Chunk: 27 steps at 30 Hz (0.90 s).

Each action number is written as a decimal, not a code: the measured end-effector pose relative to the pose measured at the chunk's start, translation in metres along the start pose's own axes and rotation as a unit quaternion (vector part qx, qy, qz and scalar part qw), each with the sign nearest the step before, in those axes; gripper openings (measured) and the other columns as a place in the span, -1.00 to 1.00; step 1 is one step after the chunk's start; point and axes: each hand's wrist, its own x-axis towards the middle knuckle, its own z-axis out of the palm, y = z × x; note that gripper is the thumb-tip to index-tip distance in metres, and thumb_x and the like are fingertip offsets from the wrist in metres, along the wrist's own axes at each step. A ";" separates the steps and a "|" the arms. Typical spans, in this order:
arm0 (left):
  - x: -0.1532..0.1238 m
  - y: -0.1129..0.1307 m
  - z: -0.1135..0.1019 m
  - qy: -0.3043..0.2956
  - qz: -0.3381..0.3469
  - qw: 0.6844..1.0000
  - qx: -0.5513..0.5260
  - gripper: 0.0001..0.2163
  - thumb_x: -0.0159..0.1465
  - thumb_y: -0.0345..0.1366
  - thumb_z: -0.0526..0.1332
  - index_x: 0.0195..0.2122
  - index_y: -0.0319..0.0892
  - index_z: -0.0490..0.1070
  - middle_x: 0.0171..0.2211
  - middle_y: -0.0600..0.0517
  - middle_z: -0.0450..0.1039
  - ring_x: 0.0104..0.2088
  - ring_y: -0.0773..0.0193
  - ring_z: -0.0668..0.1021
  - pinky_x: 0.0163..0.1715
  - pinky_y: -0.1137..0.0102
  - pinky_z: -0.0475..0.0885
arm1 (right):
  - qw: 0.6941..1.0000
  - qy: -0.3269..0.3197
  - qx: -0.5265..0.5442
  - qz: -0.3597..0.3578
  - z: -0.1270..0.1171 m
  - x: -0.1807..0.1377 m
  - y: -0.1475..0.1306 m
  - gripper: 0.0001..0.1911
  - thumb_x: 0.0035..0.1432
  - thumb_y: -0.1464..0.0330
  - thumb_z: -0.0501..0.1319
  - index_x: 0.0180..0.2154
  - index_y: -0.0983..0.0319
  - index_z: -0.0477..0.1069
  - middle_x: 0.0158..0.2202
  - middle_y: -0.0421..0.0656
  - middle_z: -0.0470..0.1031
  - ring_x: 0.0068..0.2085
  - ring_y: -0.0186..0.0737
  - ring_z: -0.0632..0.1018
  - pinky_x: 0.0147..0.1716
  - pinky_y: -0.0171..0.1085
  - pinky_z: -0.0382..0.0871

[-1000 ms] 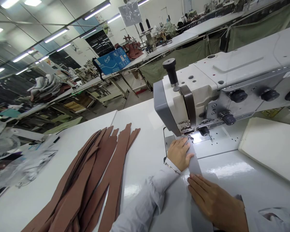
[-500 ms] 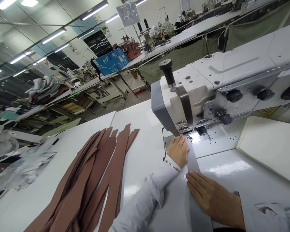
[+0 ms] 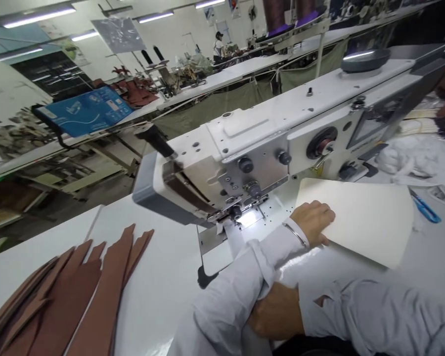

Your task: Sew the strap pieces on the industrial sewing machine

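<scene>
My left hand, with a bracelet at the wrist, lies at the left edge of a cream board. Its fingers curl over that edge, the thumb low. Crossing beneath the left forearm, my right hand rests over a light grey fabric strip; its fingers are hidden by the left sleeve. The strip runs to the needle area of a white sewing machine, where the lamp shines. Several brown fabric strips lie spread on the table at the left.
Blue-handled scissors lie right of the board. White cloth is heaped behind them. A blue box stands on a far bench. Another person is in the background. Thread cones rise behind the machine.
My left hand has left the strip by the needle and moved right to the cream board. My right hand stays low by the strip, now under the left forearm. The view has turned right.
</scene>
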 end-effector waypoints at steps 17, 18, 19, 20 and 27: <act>-0.005 0.008 -0.001 -0.064 0.032 0.995 0.074 -0.88 0.19 -0.29 0.20 -0.26 -0.17 0.37 -0.23 0.02 0.43 -0.16 0.20 0.42 -0.36 0.40 0.36 | 0.995 0.067 0.025 -0.069 -0.009 0.003 0.006 -0.85 -0.09 0.59 0.16 -0.48 0.28 0.47 -0.57 -0.17 0.45 -0.47 -0.25 0.43 -0.50 -0.26 0.23; -0.003 0.004 -0.003 -0.074 0.028 0.995 0.060 -0.89 0.20 -0.29 0.20 -0.25 -0.15 0.38 -0.25 0.05 0.44 -0.17 0.23 0.43 -0.37 0.42 0.35 | 0.995 0.067 0.027 -0.067 -0.009 0.003 0.006 -0.86 -0.09 0.58 0.17 -0.49 0.28 0.46 -0.57 -0.17 0.45 -0.48 -0.26 0.42 -0.51 -0.26 0.23; -0.001 0.000 -0.006 -0.085 0.024 0.995 0.048 -0.87 0.20 -0.28 0.21 -0.23 -0.14 0.38 -0.26 0.06 0.45 -0.18 0.24 0.44 -0.38 0.43 0.34 | 0.995 0.067 0.029 -0.065 -0.010 0.003 0.006 -0.87 -0.09 0.57 0.18 -0.51 0.28 0.45 -0.58 -0.17 0.44 -0.48 -0.26 0.42 -0.51 -0.27 0.23; 0.002 -0.004 -0.009 -0.095 0.020 0.995 0.038 -0.83 0.19 -0.26 0.23 -0.20 -0.13 0.39 -0.26 0.06 0.46 -0.19 0.25 0.45 -0.39 0.43 0.33 | 0.995 0.067 0.031 -0.064 -0.010 0.003 0.006 -0.88 -0.09 0.57 0.19 -0.53 0.27 0.44 -0.60 -0.19 0.43 -0.49 -0.27 0.42 -0.51 -0.27 0.23; 0.012 0.004 -0.009 -0.085 0.030 0.993 0.072 -0.85 0.14 -0.42 0.21 -0.25 -0.17 0.41 -0.28 -0.01 0.47 -0.25 0.20 0.46 -0.47 0.39 0.28 | 0.997 0.064 0.029 -0.044 -0.005 -0.002 0.002 -0.90 -0.01 0.50 0.22 -0.53 0.25 0.41 -0.57 -0.23 0.43 -0.44 -0.29 0.45 -0.43 -0.28 0.32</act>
